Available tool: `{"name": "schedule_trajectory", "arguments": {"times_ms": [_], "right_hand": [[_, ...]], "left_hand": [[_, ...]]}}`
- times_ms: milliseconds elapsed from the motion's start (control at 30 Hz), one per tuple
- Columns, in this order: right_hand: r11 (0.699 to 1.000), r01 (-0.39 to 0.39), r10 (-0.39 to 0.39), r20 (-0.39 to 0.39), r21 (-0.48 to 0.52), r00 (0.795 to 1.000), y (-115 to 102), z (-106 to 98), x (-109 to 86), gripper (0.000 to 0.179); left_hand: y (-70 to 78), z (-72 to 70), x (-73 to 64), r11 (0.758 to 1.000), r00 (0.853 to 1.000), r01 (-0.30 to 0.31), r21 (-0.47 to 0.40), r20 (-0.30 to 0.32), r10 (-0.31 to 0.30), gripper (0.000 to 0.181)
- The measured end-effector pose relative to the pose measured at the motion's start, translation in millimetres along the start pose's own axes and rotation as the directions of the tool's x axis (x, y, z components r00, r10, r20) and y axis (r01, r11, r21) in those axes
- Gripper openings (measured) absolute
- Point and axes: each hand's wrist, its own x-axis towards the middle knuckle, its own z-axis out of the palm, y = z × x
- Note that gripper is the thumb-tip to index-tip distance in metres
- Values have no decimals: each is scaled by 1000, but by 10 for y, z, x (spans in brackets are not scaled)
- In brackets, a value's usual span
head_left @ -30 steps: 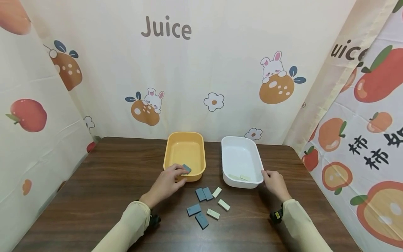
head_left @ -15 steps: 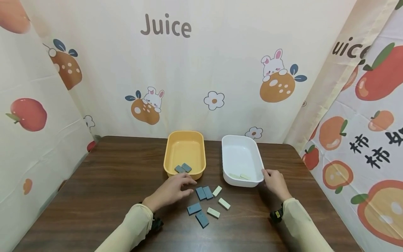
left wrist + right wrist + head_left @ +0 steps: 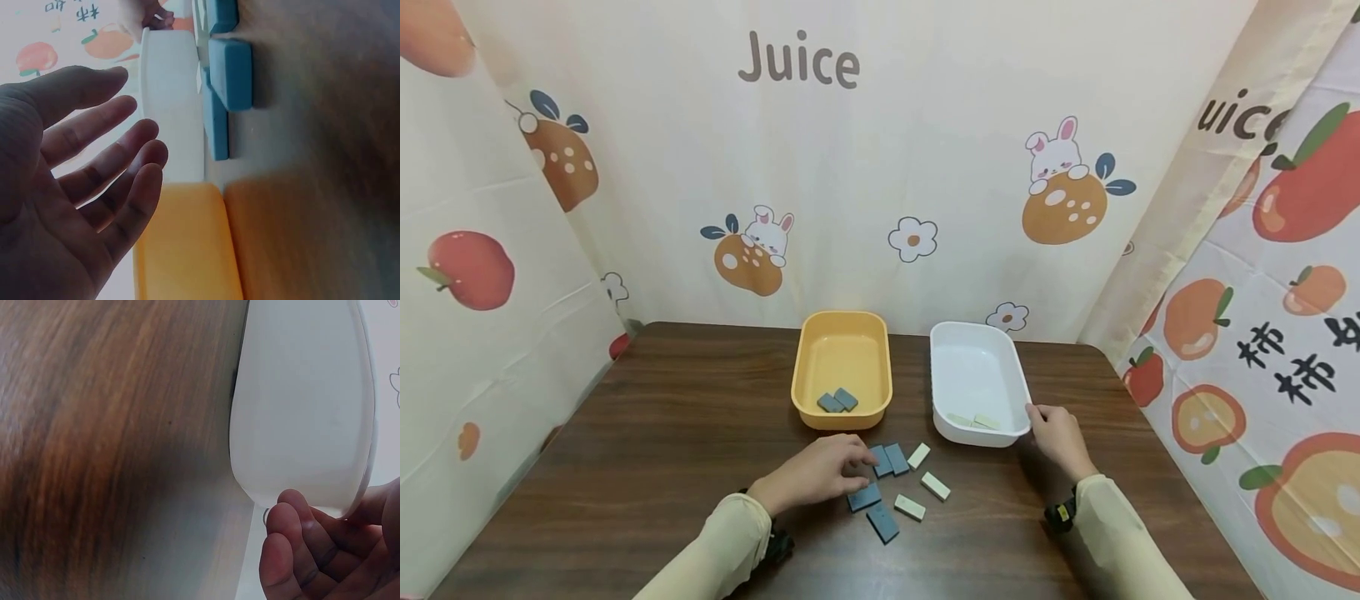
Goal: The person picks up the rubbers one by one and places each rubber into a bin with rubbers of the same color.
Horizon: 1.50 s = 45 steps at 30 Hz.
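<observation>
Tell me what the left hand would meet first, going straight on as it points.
Likely the nearer blue block of the side-by-side pair, just beyond the left hand; how high the hand hovers is unclear.

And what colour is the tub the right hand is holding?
The tub in the right hand is plain white; it shows best in the head view.
</observation>
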Motion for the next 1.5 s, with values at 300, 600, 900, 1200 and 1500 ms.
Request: {"name": "schedule_trajectory", "arguments": {"times_ms": [300,600,900,1200,1500], "right_hand": [[1000,-2,2,-17,-2,1000,2,29,15,45],[1000,-11,11,-20,10,1000,-21,9,19,49],[1000,-14,14,-34,8,999,-30,9,7,48],[1000,-22,22,-37,0,999,5,49,13,46],[1000,-14,14,-36,19,999,5,45,5,46]], "left_hand": [[12,63,-2,999,996,37,23,85,-39,28],[46,76,15,999,987,35,36,153,-40,31],[49,129,9,995,988,0,95,153,-14,33],[17,149,-23,994,991,-5,106,135,-9,37],[-20,173,-27,993,988,6,115,152,-23,39]]}}
